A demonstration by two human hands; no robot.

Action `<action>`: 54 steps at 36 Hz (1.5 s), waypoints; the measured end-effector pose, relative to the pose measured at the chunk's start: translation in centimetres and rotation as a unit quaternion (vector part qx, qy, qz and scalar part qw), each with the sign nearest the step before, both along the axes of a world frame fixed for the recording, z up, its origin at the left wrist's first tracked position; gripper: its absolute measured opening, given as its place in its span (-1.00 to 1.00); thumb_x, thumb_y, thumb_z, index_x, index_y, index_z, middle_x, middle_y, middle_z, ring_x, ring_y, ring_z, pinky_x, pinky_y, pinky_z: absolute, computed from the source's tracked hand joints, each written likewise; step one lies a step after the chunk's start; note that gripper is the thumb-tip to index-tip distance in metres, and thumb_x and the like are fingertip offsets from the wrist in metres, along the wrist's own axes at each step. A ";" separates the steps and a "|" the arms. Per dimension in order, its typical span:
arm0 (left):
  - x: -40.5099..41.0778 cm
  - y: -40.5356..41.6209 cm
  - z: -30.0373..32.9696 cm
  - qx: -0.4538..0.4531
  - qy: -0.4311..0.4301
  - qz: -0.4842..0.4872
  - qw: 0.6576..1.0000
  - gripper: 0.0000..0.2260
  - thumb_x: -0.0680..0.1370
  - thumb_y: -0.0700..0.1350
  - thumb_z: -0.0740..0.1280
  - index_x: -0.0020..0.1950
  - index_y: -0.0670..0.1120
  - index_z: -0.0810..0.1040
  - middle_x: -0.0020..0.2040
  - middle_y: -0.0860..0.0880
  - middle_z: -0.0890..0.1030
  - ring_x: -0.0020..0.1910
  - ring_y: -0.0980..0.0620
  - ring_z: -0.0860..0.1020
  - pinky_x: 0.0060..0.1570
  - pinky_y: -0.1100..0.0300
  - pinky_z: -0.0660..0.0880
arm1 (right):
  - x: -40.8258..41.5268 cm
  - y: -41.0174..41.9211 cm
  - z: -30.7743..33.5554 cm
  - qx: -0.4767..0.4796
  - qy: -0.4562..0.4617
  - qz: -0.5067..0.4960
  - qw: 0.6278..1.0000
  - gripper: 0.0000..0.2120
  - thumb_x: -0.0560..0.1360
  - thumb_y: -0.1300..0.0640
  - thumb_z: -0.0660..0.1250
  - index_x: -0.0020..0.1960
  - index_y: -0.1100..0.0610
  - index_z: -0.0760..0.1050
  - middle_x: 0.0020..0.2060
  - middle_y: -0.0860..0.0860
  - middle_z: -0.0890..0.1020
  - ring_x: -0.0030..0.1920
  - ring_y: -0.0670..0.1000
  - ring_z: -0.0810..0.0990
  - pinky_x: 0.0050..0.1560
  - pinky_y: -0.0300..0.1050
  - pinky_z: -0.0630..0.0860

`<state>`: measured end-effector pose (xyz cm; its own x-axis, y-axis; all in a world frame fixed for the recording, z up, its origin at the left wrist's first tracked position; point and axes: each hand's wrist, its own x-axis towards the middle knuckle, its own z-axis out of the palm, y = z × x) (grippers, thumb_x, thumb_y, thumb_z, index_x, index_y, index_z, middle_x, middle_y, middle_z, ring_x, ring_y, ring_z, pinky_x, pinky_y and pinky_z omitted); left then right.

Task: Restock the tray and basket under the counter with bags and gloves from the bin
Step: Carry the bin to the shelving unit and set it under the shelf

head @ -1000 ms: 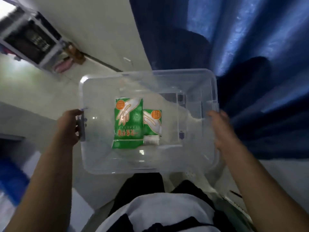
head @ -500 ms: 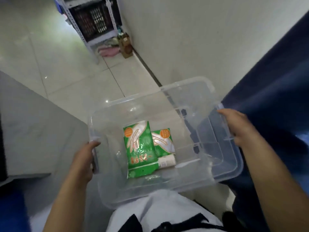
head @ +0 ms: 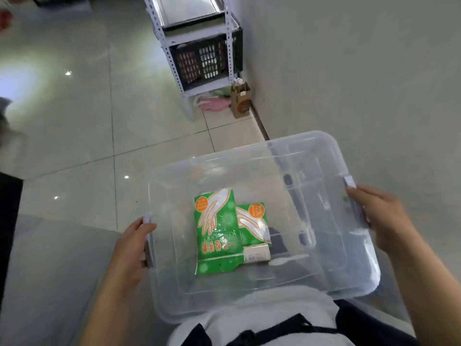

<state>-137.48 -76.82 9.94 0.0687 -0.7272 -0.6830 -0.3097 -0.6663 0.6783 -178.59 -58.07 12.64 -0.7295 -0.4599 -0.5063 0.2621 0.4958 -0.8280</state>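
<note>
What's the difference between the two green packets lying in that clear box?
The left green packet is larger and fully in view; the right green packet is smaller, and its left edge tucks under the larger one. A white packet lies at the smaller one's near end. Both show a glove picture and an orange circle, flat in the clear bin.

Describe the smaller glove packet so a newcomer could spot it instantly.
Look inside the clear plastic bin held at both ends. Two green packets lie on its floor; the smaller glove packet sits right of the larger glove packet, partly tucked under it, with an orange circle at its top right corner.
</note>
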 end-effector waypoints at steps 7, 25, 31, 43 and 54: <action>-2.5 -12.1 3.1 -0.012 -0.041 0.066 0.997 -0.78 0.57 -0.10 0.28 0.17 0.11 0.56 -0.03 -0.04 0.59 -0.12 -0.04 0.56 -0.18 0.10 0.40 | -6.2 -19.4 -1.0 -0.008 -0.035 0.079 0.996 -0.92 0.42 -0.02 0.47 -0.19 -0.04 0.71 -0.29 -0.02 0.71 -0.23 0.09 0.63 -0.17 -0.07 0.55; 1.5 -41.1 -0.9 -0.020 -0.017 0.240 0.970 -0.69 0.51 -0.13 0.45 0.23 0.09 0.60 0.08 -0.13 0.68 0.03 -0.17 0.64 -0.13 -0.05 0.60 | -4.6 -60.1 -2.5 0.048 -0.004 0.232 0.971 -0.67 0.40 0.12 0.52 0.14 0.01 0.59 -0.26 -0.10 0.70 -0.34 -0.04 0.64 -0.37 -0.14 0.52; 5.7 -57.0 0.4 -0.078 0.003 0.264 0.961 -0.67 0.51 -0.18 0.44 0.25 0.06 0.60 0.00 -0.08 0.69 -0.15 -0.01 0.66 -0.17 0.08 0.59 | 0.5 -75.4 0.1 0.010 -0.002 0.214 0.977 -0.64 0.44 0.18 0.48 0.22 0.15 0.60 -0.16 0.03 0.69 -0.33 0.03 0.66 -0.38 -0.14 0.55; 16.0 -78.0 0.6 -0.082 -0.039 0.335 0.938 -0.69 0.48 -0.10 0.45 0.19 0.18 0.64 0.01 -0.01 0.66 -0.11 0.03 0.63 -0.13 -0.20 0.61 | 11.5 -98.0 -1.8 -0.009 -0.063 0.233 0.970 -0.60 0.44 0.17 0.49 0.26 0.14 0.57 -0.06 0.07 0.73 -0.19 0.02 0.73 -0.31 -0.12 0.63; 23.9 -98.7 1.7 -0.053 -0.086 0.401 0.911 -0.70 0.53 -0.13 0.39 0.26 0.03 0.61 0.06 -0.07 0.62 -0.03 -0.04 0.60 -0.05 -0.24 0.55 | 21.0 -127.8 -2.2 -0.028 -0.064 0.350 0.934 -0.82 0.46 0.15 0.48 -0.03 -0.11 0.64 -0.27 -0.14 0.73 -0.30 -0.09 0.71 -0.44 -0.31 0.54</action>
<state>-113.61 -175.51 11.64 0.7058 -0.4568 -0.5414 0.1399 -0.6593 0.7387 -157.61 -185.90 10.49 -0.1757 -0.8298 -0.5297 -0.0113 0.5397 -0.8418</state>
